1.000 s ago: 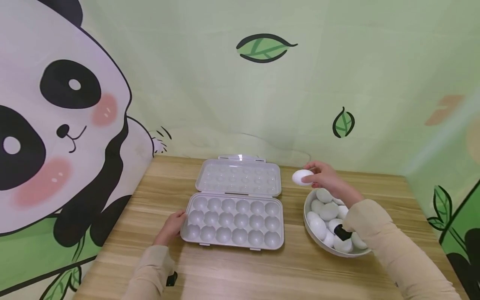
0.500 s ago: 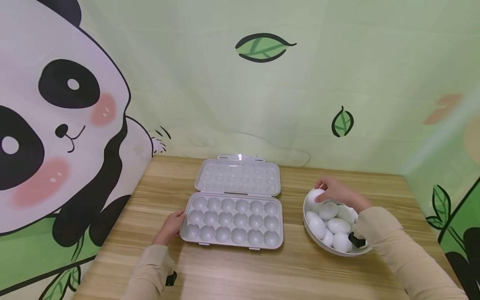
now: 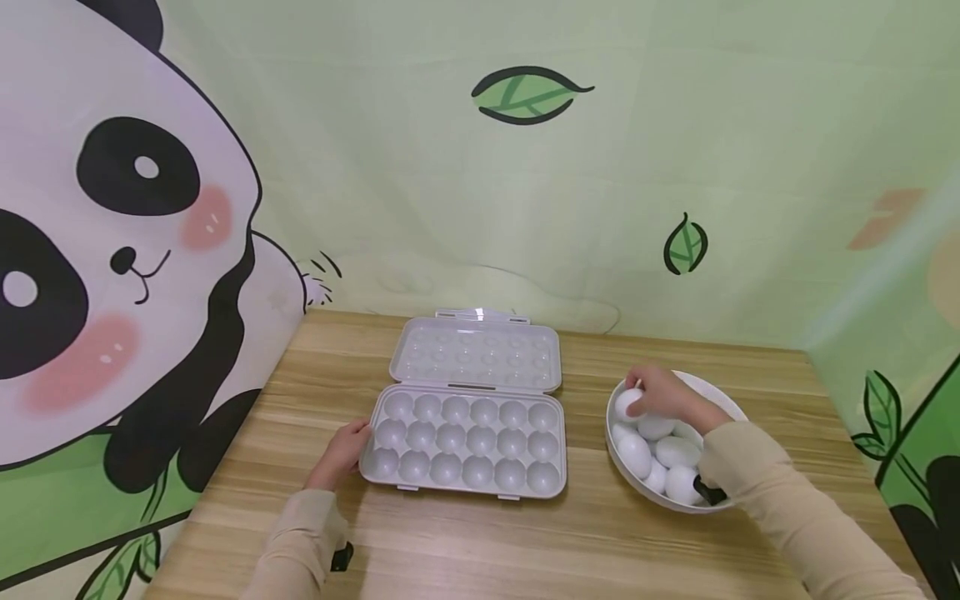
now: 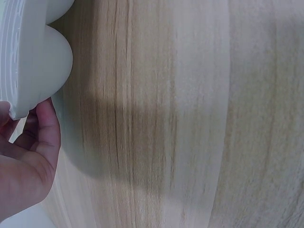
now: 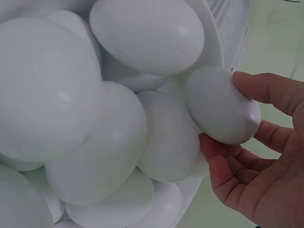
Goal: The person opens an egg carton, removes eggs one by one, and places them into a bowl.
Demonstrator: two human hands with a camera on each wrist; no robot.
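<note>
In the head view, a pale egg box [image 3: 482, 442] lies unfolded on the table, its cups bare. My left hand [image 3: 347, 450] grips the box's left edge. The left wrist view has the thumb at the rim and fingers curled beneath, beside a rounded cup [image 4: 52, 61]. To the right, a white bowl [image 3: 712, 392] holds several white eggs [image 3: 677, 452]. My right hand [image 3: 663, 396] reaches over the bowl's back left part. Seen from the right wrist, thumb and fingers pinch one white egg [image 5: 221, 107] at the bowl's edge, beside the other eggs.
The clear lid [image 3: 476, 354] of the box lies folded back behind the cups. Wooden table [image 3: 480, 542] surface extends in front of the box and between box and bowl. A printed green cloth [image 3: 420, 208] with a panda hangs right behind the table.
My right hand, with an egg, has come down from behind the bowl's left rim into the bowl's back left part. The left hand and the egg box stay in place.
</note>
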